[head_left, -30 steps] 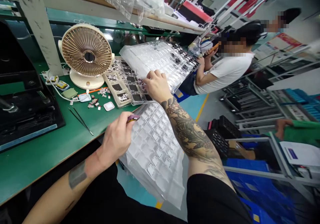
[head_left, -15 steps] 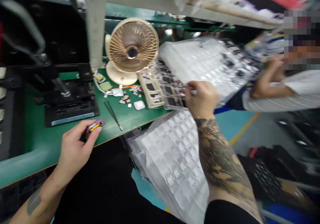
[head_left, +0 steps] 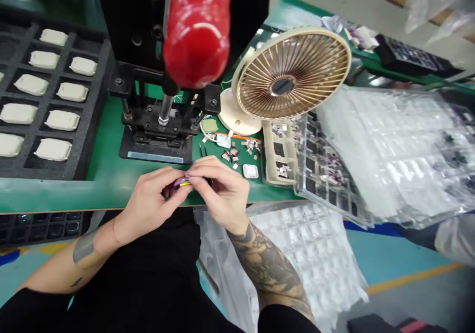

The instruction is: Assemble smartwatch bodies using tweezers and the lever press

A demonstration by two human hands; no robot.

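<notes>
Pinched between the thumb and forefinger of the left hand (head_left: 150, 197) is a small purple-and-yellow part (head_left: 182, 182); the thumb and forefinger of the right hand (head_left: 222, 189) are closed on its right end. Both grips are nearly shut, and the fingers hide much of the part, which is held just above the front edge of the green bench (head_left: 111, 189). Directly behind the hands stands a black press (head_left: 159, 130) with a red handle (head_left: 198, 36). Tweezers (head_left: 202, 150) lie on the bench, partly hidden by the right hand. Toward the bench's left end, a dark compartmented tray (head_left: 83, 140) bears off-white cases (head_left: 53, 149). Right of the press are a cream fan (head_left: 293, 75), loose small pieces (head_left: 233, 153) and a white rounded-square item (head_left: 250, 171). Farther right, near the front edge, a cream divided box (head_left: 269, 172) adjoins clear plastic trays (head_left: 393, 160), which extend beyond that edge. Translucent cell sheeting (head_left: 315, 246) is seen below the edge, beside the right forearm.
</notes>
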